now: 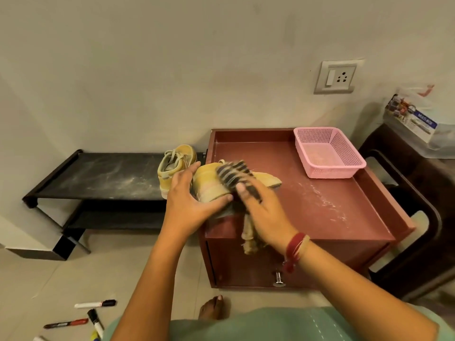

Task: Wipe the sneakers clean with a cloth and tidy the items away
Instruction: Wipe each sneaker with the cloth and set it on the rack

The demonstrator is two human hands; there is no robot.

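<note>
Right hand (261, 213) around cloth (235, 174) atop sneaker (208, 179)

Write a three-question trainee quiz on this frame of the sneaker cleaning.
1. True or false: the second sneaker stands on the black rack.
2. Which hand holds the striped cloth against the held sneaker? A left hand; B right hand; C neither.
3. Fill in: on the red cabinet stands a pink ____.
Key: 1 true; 2 B; 3 basket.
</note>
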